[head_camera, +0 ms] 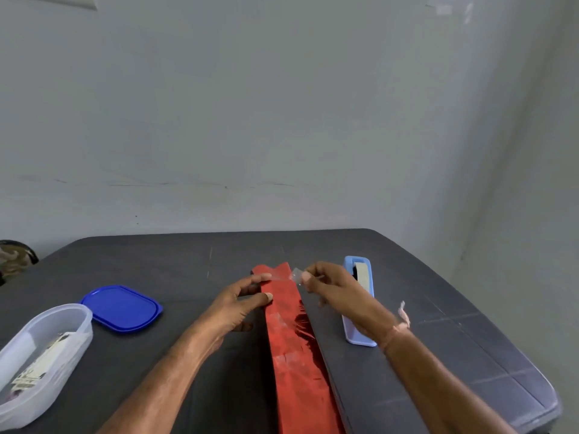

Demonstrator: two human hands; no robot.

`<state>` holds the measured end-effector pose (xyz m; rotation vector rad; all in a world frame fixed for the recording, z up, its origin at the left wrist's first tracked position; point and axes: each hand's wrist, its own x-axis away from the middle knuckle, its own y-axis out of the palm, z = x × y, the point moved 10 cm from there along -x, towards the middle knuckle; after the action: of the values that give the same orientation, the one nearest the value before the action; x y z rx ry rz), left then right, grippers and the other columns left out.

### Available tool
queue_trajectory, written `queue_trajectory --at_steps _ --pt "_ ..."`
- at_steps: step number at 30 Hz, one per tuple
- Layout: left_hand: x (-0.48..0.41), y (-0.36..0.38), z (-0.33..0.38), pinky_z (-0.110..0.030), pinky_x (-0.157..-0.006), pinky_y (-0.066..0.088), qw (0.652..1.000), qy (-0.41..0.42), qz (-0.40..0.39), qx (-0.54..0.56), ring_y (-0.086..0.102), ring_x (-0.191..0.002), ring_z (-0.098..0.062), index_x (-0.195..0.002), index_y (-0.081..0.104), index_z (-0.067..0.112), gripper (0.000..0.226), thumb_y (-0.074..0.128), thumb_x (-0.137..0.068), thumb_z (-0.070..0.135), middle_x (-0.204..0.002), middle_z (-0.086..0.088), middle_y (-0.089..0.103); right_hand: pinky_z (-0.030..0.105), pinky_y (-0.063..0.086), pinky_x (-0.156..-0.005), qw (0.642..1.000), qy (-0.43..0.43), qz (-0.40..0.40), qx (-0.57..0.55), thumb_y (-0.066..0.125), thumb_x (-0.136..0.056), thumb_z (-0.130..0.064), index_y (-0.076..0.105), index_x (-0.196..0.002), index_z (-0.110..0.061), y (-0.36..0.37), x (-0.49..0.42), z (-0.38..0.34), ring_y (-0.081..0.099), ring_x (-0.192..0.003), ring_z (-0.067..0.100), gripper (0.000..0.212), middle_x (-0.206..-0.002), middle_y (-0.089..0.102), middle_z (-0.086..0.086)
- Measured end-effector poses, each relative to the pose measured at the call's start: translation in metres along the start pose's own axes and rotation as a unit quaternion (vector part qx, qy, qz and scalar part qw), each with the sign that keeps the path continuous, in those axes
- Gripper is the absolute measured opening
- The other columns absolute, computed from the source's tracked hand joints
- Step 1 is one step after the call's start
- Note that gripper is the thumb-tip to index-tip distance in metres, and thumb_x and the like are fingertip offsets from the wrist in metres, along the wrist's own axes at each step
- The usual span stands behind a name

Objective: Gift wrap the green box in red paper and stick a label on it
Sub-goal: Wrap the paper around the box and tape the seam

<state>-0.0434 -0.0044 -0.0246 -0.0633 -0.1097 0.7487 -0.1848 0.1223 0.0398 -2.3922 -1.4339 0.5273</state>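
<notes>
Pinching one clear tape strip [291, 275], right hand [332, 289] hovers; left hand [238, 305] grips one red-wrapped box [291, 339].

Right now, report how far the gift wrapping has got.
Done: the red paper covers the long box, with clear tape patches on its top seam. In hand: the left hand grips the far end; the right hand pinches a clear tape strip. Left: sealing the far end, then a label, none shows on the paper yet.
</notes>
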Motion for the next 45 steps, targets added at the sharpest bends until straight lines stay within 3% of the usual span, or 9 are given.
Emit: queue_trajectory --at_steps 4,6,9,13,20,27,33,40,45 --pt "-0.003 -0.001 -0.005 -0.044 -0.089 0.055 1.000 -0.009 -0.008 0.005 0.064 -0.114 -0.011 -0.114 0.070 0.049 0.033 0.076 -0.089 0.028 -0.122 0.016 0.069 0.013 0.041 -0.064 0.985 -0.003 -0.117 0.131 0.059 -0.103 -0.028 0.066 -0.093 -0.017 0.020 -0.036 -0.017 0.051 -0.069 -0.003 0.017 -0.079 0.059 -0.013" --pt "-0.004 -0.001 -0.005 -0.039 -0.083 0.054 1.000 -0.009 -0.007 0.011 0.066 -0.107 -0.012 -0.113 0.069 0.047 0.032 0.076 -0.089 0.027 -0.118 0.013 0.070 0.013 0.040 -0.066 0.971 0.009 -0.157 0.180 0.059 -0.103 -0.029 0.069 -0.100 -0.013 0.029 -0.050 -0.017 0.053 -0.072 -0.002 0.019 -0.085 0.061 -0.011" --pt "-0.006 -0.001 -0.008 -0.037 -0.074 0.050 1.000 -0.011 -0.008 0.016 0.065 -0.094 -0.015 -0.113 0.067 0.045 0.030 0.075 -0.090 0.027 -0.113 0.009 0.071 0.023 0.044 -0.081 0.952 0.012 -0.202 0.231 0.059 -0.103 -0.031 0.069 -0.104 -0.009 0.041 -0.064 -0.018 0.057 -0.083 0.004 0.024 -0.091 0.064 -0.007" --pt "-0.008 0.000 -0.009 -0.033 -0.073 0.052 1.000 -0.004 -0.014 0.016 0.064 -0.091 -0.012 -0.119 0.065 0.042 0.032 0.073 -0.092 0.028 -0.117 0.008 0.067 0.036 0.047 -0.094 0.930 0.022 -0.245 0.272 0.057 -0.104 -0.034 0.068 -0.098 -0.014 0.056 -0.073 -0.014 0.058 -0.091 0.011 0.023 -0.093 0.065 -0.003" --pt "-0.010 0.001 -0.009 -0.031 -0.070 0.050 1.000 0.002 -0.020 0.020 0.061 -0.086 -0.007 -0.122 0.063 0.041 0.034 0.073 -0.093 0.027 -0.114 0.011 0.065 0.039 0.045 -0.098 0.916 0.030 -0.266 0.299 0.058 -0.103 -0.036 0.064 -0.085 -0.022 0.063 -0.079 -0.013 0.057 -0.090 0.012 0.023 -0.089 0.063 -0.005" --pt "-0.010 0.001 -0.009 -0.031 -0.072 0.054 0.999 0.004 -0.018 0.026 0.063 -0.089 -0.005 -0.128 0.060 0.039 0.041 0.074 -0.091 0.029 -0.119 0.015 0.062 0.031 0.042 -0.082 0.911 0.033 -0.267 0.313 0.061 -0.101 -0.039 0.057 -0.075 -0.025 0.068 -0.079 -0.012 0.051 -0.076 0.008 0.030 -0.077 0.056 -0.009" --pt "-0.011 0.001 -0.008 -0.030 -0.069 0.051 1.000 0.011 -0.018 0.020 0.059 -0.083 -0.006 -0.127 0.060 0.041 0.040 0.073 -0.092 0.027 -0.115 0.016 0.062 0.038 0.049 -0.085 0.891 0.022 -0.248 0.380 0.063 -0.098 -0.045 0.065 -0.089 -0.015 0.070 -0.083 -0.011 0.059 -0.085 0.016 0.031 -0.089 0.065 0.001" --pt "-0.010 0.001 -0.008 -0.029 -0.070 0.052 1.000 0.012 -0.019 0.010 0.060 -0.088 -0.006 -0.128 0.061 0.040 0.040 0.073 -0.092 0.028 -0.119 0.014 0.062 0.033 0.047 -0.080 0.864 0.026 -0.214 0.455 0.063 -0.094 -0.055 0.069 -0.108 -0.017 0.067 -0.086 -0.011 0.064 -0.095 0.020 0.041 -0.099 0.066 -0.002" --pt "-0.011 0.001 -0.008 -0.031 -0.071 0.051 1.000 0.012 -0.022 0.005 0.059 -0.088 -0.007 -0.128 0.062 0.041 0.039 0.073 -0.092 0.029 -0.121 0.014 0.061 0.035 0.051 -0.082 0.834 0.012 -0.200 0.514 0.062 -0.090 -0.064 0.070 -0.105 -0.024 0.063 -0.085 -0.020 0.067 -0.097 0.022 0.044 -0.104 0.073 -0.002"
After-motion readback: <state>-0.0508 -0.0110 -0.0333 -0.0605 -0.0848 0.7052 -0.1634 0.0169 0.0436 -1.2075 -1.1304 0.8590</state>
